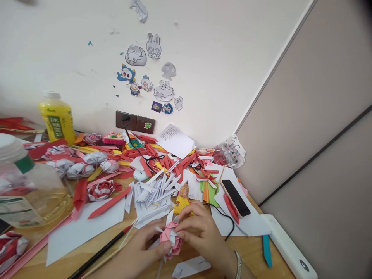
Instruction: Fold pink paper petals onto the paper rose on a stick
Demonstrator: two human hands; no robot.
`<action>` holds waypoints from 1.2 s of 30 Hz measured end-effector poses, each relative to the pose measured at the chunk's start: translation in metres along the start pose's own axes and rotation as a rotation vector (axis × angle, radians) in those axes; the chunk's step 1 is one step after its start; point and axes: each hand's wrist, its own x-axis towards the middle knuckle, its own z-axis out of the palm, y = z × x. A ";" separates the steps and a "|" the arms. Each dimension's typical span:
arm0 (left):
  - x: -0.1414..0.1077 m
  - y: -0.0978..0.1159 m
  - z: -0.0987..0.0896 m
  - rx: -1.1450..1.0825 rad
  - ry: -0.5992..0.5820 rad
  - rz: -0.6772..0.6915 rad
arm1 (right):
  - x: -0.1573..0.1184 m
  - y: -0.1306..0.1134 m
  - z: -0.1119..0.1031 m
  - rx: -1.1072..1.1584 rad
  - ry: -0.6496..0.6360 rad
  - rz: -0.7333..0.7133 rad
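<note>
A pink and white folded paper flower [171, 237] is between my two hands, low in the middle of the view. My left hand [151, 244] grips it from the left, thumb across its front. On the other side my right hand [199, 230] pinches at its upper right edge, fingers bent; a bracelet circles that wrist. White folded strips stick out of the flower. Just beyond it lies a yellow object [182, 199] with a textured brownish top. A folded white paper piece [191, 267] rests on the table below my right hand.
Folded red and white paper strips [157, 192] heap across the table. Finished paper roses [101, 190] lie at left, near a large clear bottle [43, 201] and a yellow drink bottle [58, 120]. A phone [235, 197], a cable, a black stick [99, 252] and a white bar-shaped device [287, 248] also lie there.
</note>
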 end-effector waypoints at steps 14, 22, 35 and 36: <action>-0.002 0.000 0.002 0.100 0.001 0.047 | 0.002 -0.009 0.001 -0.234 -0.043 -0.141; -0.001 -0.004 0.000 0.119 0.008 -0.003 | 0.001 -0.009 0.002 -0.253 -0.045 -0.101; -0.002 0.004 0.002 0.148 -0.001 -0.010 | -0.001 -0.004 0.005 0.060 0.022 0.185; -0.002 0.005 0.002 0.154 0.005 -0.016 | -0.001 -0.004 0.005 0.067 0.026 0.187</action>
